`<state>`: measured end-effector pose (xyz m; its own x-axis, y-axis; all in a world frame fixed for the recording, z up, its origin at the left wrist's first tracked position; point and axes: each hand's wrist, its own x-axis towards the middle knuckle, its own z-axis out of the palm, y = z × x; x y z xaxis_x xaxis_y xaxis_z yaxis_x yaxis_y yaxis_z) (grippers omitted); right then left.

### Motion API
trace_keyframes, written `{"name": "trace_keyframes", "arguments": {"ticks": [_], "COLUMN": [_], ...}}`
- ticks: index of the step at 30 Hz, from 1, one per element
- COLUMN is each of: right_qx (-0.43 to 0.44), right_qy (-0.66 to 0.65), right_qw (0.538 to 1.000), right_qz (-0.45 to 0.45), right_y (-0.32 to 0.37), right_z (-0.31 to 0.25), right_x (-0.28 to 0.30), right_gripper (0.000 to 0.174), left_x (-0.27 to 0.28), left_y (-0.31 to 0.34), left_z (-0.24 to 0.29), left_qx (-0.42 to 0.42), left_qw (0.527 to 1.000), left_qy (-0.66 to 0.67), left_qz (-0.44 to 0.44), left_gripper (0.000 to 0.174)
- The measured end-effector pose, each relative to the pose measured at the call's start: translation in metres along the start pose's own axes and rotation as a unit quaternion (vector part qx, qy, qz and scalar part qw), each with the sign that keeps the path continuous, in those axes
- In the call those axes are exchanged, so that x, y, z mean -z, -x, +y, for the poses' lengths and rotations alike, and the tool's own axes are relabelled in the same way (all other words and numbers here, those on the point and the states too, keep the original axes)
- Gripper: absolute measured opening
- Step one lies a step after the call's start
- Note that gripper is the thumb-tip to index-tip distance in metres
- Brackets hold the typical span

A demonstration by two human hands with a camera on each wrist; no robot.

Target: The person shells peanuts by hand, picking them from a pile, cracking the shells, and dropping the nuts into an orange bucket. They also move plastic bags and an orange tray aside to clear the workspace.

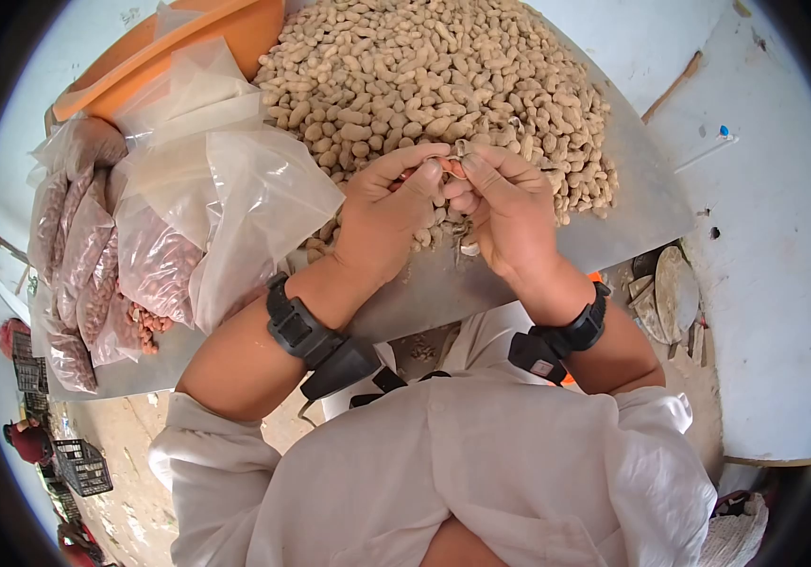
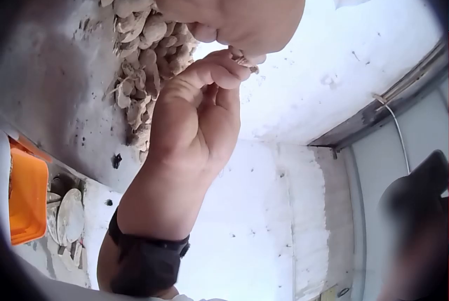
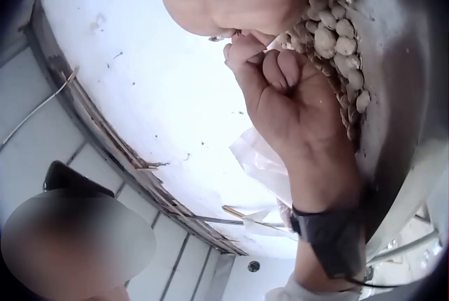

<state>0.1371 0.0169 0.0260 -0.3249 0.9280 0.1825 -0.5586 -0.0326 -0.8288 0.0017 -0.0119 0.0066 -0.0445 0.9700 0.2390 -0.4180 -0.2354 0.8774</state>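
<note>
Over the front edge of a peanut heap (image 1: 443, 80), both hands meet fingertip to fingertip at a cracked peanut (image 1: 453, 168). My left hand (image 1: 379, 213) pinches one side of it between thumb and forefinger. On the other side my right hand (image 1: 517, 213) pinches it the same way, its other fingers curled below. Reddish skin of a kernel shows between the thumbs in the head view. In the left wrist view, bits of shell (image 2: 243, 61) stick out at the right fingertips. The right wrist view shows the left hand (image 3: 295, 104) with curled fingers, the peanut mostly hidden.
Clear plastic bags of shelled red peanuts (image 1: 155, 255) lie left on the metal tabletop (image 1: 377, 317), beside loose kernels (image 1: 147, 324). An orange basin (image 1: 169, 47) stands behind them. Black crates (image 1: 82, 467) are on the floor at left, and a pale wall (image 1: 764, 312) rises at right.
</note>
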Motion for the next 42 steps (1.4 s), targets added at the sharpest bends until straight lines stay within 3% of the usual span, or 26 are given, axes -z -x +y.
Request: {"name": "trace_keyframes", "arguments": {"ticks": [2, 5, 8, 11, 14, 17, 21, 22, 28, 31, 34, 37, 40, 42], "right_qx": [0.063, 0.168, 0.298, 0.341, 0.274, 0.183, 0.196, 0.178, 0.061, -0.046, -0.114, 0.020, 0.053, 0.120], "right_qy": [0.109, 0.259, 0.434, 0.456, 0.395, 0.301, 0.305, 0.331, 0.484, 0.578, 0.750, 0.825, 0.707, 0.668], "right_qw": [0.992, 0.951, 0.848, 0.820, 0.875, 0.935, 0.931, 0.926, 0.873, 0.814, 0.650, 0.562, 0.705, 0.726], "right_qz": [-0.016, -0.032, -0.060, -0.056, -0.055, -0.026, -0.035, -0.037, -0.017, 0.031, 0.047, 0.063, -0.001, -0.111], "right_y": [-0.003, -0.007, -0.011, -0.012, -0.011, -0.005, 0.006, 0.012, 0.056, 0.082, 0.107, 0.112, 0.100, 0.095], "right_z": [-0.004, 0.001, 0.000, 0.001, -0.007, -0.028, -0.060, -0.069, -0.119, -0.137, -0.141, -0.127, -0.110, -0.090], "right_x": [-0.003, -0.001, -0.001, -0.004, -0.001, 0.006, 0.058, 0.069, 0.122, 0.188, 0.212, 0.212, 0.144, 0.113], "right_gripper": [0.012, 0.010, 0.009, 0.010, 0.008, 0.010, 0.013, 0.013, 0.011, 0.010, 0.010, 0.013, 0.017, 0.026], "left_x": [0.004, -0.001, 0.006, 0.008, 0.013, 0.012, 0.017, 0.014, 0.012, 0.011, 0.010, 0.009, 0.011, 0.013], "left_y": [-0.002, -0.001, -0.003, -0.003, -0.007, -0.007, -0.010, -0.009, -0.007, -0.006, -0.006, -0.006, -0.007, -0.008], "left_z": [-0.001, 0.003, -0.003, -0.002, -0.004, 0.000, 0.001, 0.005, 0.004, 0.007, 0.005, 0.002, 0.001, 0.002], "left_qx": [0.066, 0.180, 0.195, 0.193, 0.193, 0.192, 0.166, 0.171, 0.139, 0.130, 0.129, 0.126, 0.125, 0.124], "left_qw": [0.987, 0.947, 0.924, 0.919, 0.909, 0.914, 0.929, 0.941, 0.965, 0.968, 0.972, 0.974, 0.976, 0.977], "left_qy": [0.139, 0.266, 0.328, 0.341, 0.364, 0.354, 0.322, 0.289, 0.216, 0.206, 0.192, 0.182, 0.177, 0.170], "left_qz": [-0.051, 0.005, -0.032, -0.034, -0.071, -0.053, -0.077, -0.048, -0.053, -0.058, -0.042, -0.036, -0.037, -0.031], "left_gripper": [0.022, 0.025, 0.028, 0.028, 0.029, 0.028, 0.022, 0.020, 0.019, 0.018, 0.019, 0.019, 0.019, 0.019]}}
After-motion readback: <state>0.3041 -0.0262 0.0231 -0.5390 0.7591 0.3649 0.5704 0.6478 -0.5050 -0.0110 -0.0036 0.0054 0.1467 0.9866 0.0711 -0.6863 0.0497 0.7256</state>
